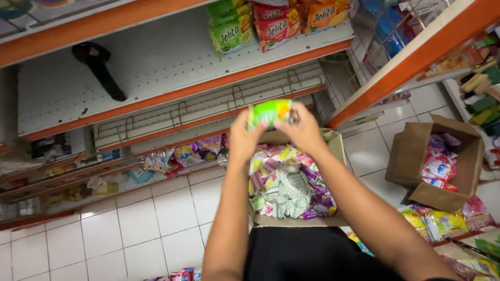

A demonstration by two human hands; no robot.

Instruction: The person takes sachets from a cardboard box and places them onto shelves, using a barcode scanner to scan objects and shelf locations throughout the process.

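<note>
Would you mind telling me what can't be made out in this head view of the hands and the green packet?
- Green and yellow snack packet: blurred; ends covered by the left hand and right hand.
- Open cardboard box of packets: near side hidden by the forearms and dark clothing.
- Second brown cardboard box: its depth is unseen.

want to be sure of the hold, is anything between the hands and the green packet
Nothing visible: the left hand and right hand grip the green packet directly at its two ends, raised above the open carton.
</note>
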